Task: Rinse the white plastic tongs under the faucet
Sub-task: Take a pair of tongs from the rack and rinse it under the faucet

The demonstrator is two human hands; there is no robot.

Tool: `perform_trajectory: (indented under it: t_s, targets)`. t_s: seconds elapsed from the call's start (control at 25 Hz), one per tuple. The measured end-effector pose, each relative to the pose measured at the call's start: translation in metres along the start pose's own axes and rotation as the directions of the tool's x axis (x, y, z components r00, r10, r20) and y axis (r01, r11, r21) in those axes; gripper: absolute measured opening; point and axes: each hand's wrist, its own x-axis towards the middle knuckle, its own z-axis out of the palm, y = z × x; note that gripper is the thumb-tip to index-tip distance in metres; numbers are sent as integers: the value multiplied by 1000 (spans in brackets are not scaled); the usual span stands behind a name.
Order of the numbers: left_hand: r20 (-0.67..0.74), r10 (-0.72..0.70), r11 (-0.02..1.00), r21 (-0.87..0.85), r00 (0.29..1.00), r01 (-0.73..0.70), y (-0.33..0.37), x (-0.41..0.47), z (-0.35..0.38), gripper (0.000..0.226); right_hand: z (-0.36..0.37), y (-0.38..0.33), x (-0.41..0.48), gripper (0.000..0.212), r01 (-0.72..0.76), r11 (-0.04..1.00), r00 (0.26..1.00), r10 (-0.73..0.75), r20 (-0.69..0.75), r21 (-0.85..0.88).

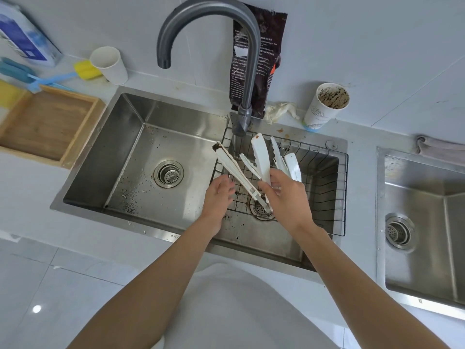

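A pair of white plastic tongs (pixel 261 157) stands upright out of the black wire basket (pixel 327 187) in the steel sink (pixel 130 137). My right hand (pixel 285 197) grips it near its lower end, thumb across it. A second long white pair (pixel 230 167) with a dark, dirty tip leans across the basket's left edge, and more white tongs (pixel 293 165) stand just behind my right hand. The fingers of my left hand (pixel 218 196) are relaxed beside the dirty-tipped pair and hold nothing. The grey faucet (pixel 247 71) arches up and left; I see no water at its spout.
Dark specks litter the sink floor around the drain (pixel 168 174). A wooden tray (pixel 47 124), brushes and a white cup (pixel 110 64) sit on the left. Behind the faucet are a dark bag (pixel 266 59), a crumpled cloth and a dirty paper cup (pixel 327 104). A second sink (pixel 422 222) lies to the right.
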Motion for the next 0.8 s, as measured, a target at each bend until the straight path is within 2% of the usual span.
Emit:
perform_trajectory:
  t_s: [0.16,0.32,0.52,0.8]
  targets:
    - [31,58,996,-64,998,-56,14,-15,-7,34,0,-18,-8,17,9,994,1000,-8,-17,111]
    - [4,84,992,-93,996,-83,17,-24,-15,35,8,-27,-13,12,19,978,1000,-18,-4,210]
    - [-41,131,987,-88,991,-134,19,-35,-23,32,22,-37,-17,8,59,963,998,-65,13,264]
    - [-74,180,978,-95,981,-186,32,-22,-54,30,50,-63,-18,16,45,965,998,-53,22,260]
